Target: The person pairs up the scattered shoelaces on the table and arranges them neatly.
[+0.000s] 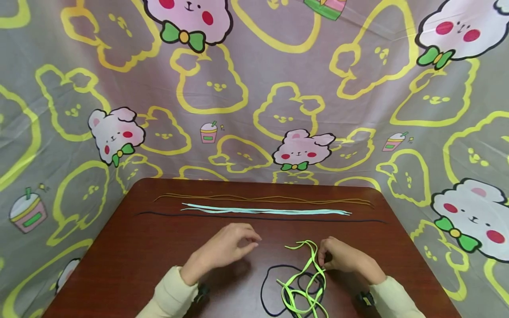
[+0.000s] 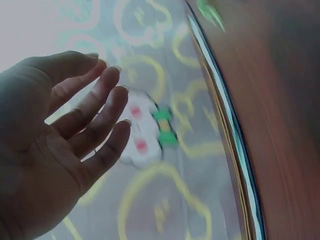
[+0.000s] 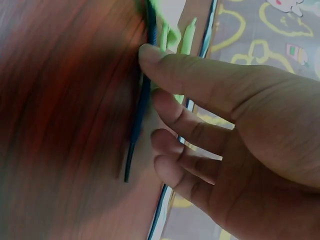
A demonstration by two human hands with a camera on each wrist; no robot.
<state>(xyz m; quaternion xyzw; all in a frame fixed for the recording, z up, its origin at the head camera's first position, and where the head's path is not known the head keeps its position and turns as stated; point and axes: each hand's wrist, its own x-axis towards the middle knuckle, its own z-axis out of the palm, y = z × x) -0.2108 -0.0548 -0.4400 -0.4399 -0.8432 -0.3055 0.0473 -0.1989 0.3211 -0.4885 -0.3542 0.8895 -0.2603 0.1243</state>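
A tangled pile of a neon yellow-green shoelace (image 1: 305,266) and a dark navy shoelace (image 1: 261,289) lies near the front of the table, right of the middle. At the pile's right side, my right hand (image 1: 343,256) pinches the navy lace between thumb and forefinger. In the right wrist view, the lace's tipped end (image 3: 132,150) hangs below the thumb, and the other fingers are loosely bent. My left hand (image 1: 228,247) hovers left of the pile, holding nothing. Its fingers (image 2: 105,135) are relaxed and slightly bent, apart from any lace.
Across the back of the brown table (image 1: 119,265) lie stretched-out laces: brown ones (image 1: 246,197) farthest back, light blue ones (image 1: 278,211) in front of them, then a dark one (image 1: 167,215). A patterned cloth (image 1: 246,101) hangs behind and around the table.
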